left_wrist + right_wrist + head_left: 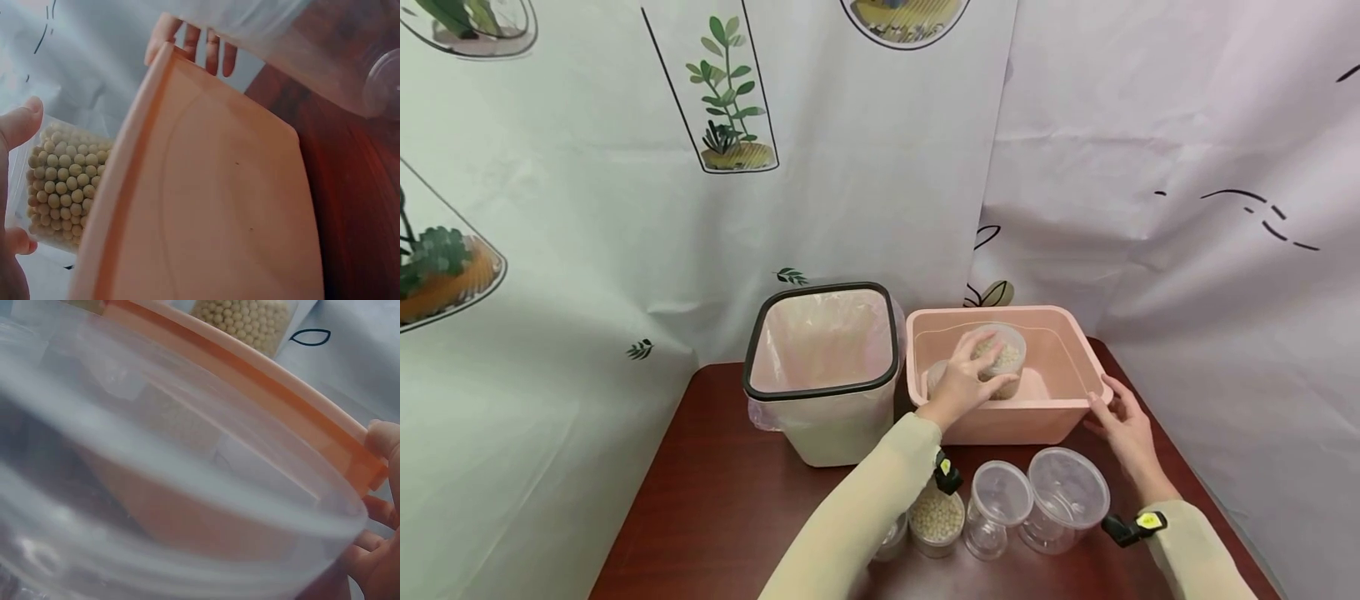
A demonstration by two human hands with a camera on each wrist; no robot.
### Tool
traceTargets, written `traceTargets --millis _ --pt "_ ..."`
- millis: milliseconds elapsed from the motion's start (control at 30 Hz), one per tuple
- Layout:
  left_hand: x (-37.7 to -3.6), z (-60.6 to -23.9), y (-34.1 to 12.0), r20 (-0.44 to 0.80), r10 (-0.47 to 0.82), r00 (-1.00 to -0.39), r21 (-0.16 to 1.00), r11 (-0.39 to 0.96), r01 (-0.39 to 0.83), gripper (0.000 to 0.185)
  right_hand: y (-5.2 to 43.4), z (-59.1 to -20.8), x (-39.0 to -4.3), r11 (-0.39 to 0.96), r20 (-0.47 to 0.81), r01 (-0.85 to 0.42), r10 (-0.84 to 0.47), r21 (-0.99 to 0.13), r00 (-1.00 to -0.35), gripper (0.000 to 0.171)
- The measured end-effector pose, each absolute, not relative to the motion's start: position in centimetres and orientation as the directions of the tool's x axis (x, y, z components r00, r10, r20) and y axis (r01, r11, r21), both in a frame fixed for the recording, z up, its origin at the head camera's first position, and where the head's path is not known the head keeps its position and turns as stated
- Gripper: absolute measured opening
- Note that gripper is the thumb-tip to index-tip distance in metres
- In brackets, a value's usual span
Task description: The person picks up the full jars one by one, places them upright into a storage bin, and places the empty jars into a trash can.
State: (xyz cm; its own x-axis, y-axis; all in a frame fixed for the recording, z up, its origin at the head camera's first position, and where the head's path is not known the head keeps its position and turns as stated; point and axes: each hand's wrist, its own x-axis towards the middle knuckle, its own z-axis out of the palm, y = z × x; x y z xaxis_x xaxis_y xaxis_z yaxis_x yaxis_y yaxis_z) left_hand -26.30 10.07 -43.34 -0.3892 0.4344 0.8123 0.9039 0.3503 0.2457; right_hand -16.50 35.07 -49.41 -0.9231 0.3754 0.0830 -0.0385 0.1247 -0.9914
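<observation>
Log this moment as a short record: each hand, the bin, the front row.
Left hand: at a bean jar inside the pink basin; grip unclear
Right hand: grips the basin's near right corner
Bin: left of the basin, black-rimmed, bag-lined
Front row: front bean jar, clear container, wider clear container; another container partly hidden by the sleeve
</observation>
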Motion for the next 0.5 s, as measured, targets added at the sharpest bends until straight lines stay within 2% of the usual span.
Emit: traceTargets --millis 233,367,500 --pt "-26.5 -43.3 11.0 0.782 0.454 -0.428 0.301 0.326 0.896 0.050 38.5 -54.9 -19.0 0.112 0.160 -0.126 0.378 -0.986 -0.912 0.059" --pt "-26.5 -43.4 11.5 0.769 0.479 -0.423 0.296 0.321 0.900 0.050 40.2 -58.6 -20.6 0.148 0.151 -0.099 0.404 -0.984 -0.902 0.060" --pt "-26.4 -43.9 11.7 0.730 0.529 -0.432 0.297 0.325 0.898 0.049 40.3 -59.2 -20.8 0.142 0.153 -0.102 0.416 -0.985 -0.897 0.057"
